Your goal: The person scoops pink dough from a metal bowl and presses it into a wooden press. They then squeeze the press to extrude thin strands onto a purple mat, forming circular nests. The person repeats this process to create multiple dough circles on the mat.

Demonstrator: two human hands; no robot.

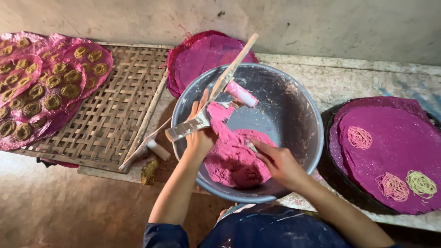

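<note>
Over the grey basin (294, 115), the left hand (200, 133) keeps its grip clamped on the wooden press (220, 89), tilted so the right hand (278, 163), fingers closed on pink dough (232, 158) just below, can reach it.

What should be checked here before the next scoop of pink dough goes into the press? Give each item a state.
1. Left hand has the wooden press gripped: ok, held over the metal bowl.
2. Right hand reaches the pink dough: ok, fingers are in the mound.
3. Dough left in the bowl: ok, a large mound remains.
4. Press barrel is empty or full: cannot tell, dough covers its lower end.
5. Free space on the purple mat at right: ok, only three noodle coils on it.
6. Bowl stands steady on the bench: cannot tell, its base is hidden.
</note>
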